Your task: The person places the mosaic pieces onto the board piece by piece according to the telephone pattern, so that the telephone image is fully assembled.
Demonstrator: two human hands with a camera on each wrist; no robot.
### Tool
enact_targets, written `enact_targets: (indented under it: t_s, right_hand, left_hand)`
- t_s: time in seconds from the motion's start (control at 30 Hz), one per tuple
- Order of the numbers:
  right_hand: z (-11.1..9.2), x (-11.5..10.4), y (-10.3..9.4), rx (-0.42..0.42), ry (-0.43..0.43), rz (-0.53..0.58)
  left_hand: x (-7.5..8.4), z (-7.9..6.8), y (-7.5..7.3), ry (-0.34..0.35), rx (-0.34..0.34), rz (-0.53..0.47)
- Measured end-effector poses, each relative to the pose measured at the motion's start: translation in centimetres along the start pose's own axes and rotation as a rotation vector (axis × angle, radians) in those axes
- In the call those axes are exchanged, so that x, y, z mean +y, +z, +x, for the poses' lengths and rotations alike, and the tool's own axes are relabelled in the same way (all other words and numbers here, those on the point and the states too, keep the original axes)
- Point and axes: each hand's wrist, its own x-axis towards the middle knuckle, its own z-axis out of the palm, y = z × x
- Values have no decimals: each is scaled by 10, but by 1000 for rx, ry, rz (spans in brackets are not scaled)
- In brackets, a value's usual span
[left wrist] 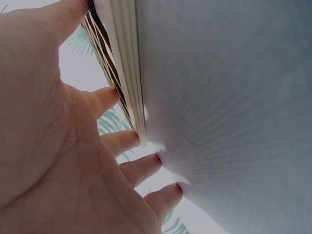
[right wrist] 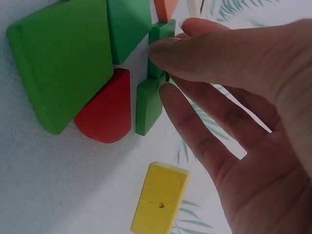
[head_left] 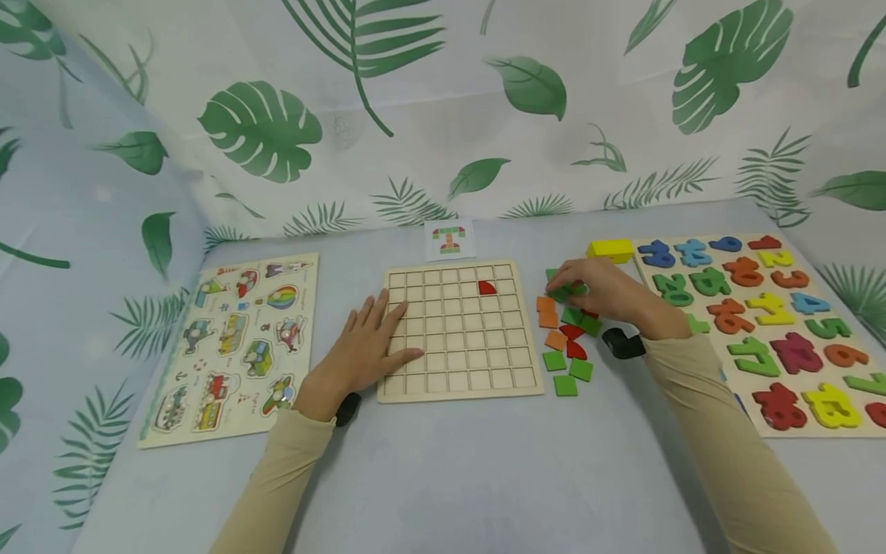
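While left hand [head_left: 367, 338] rests flat on grid board [head_left: 458, 362] holding one red piece [head_left: 487, 288], right hand [head_left: 595, 288] pinches green tile [head_left: 559, 293]

Soft, even light falls from above; my arms cast faint shadows. My wrist views are close, blurred and dimmer.

Pale grey-blue tabletop [head_left: 443, 477] under soft even light, enclosed by white leaf-print curtain [head_left: 443, 115].
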Motion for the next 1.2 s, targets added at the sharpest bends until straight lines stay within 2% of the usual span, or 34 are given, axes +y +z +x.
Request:
enact_targets:
  t_s: [0.3,0.57,0.73,0.97,1.2]
  right_hand:
    - [6,-4,-1,-32,84,-20]
    - [8,-4,-5,-46,63,-47]
    - [9,-1,-6,-54,69,-29]
    - [9,0,-6,-60,119,2]
    - [8,1,-4,-34,155,25]
  left_hand:
    - [0,0,0,-6,-2,-7]
    - [-1,-1,-1,-4,1,-5]
    - [-1,0,-1,-1,0,-6]
    - [0,0,-1,3,1,-9]
    - [-1,0,0,-4,-4,-10]
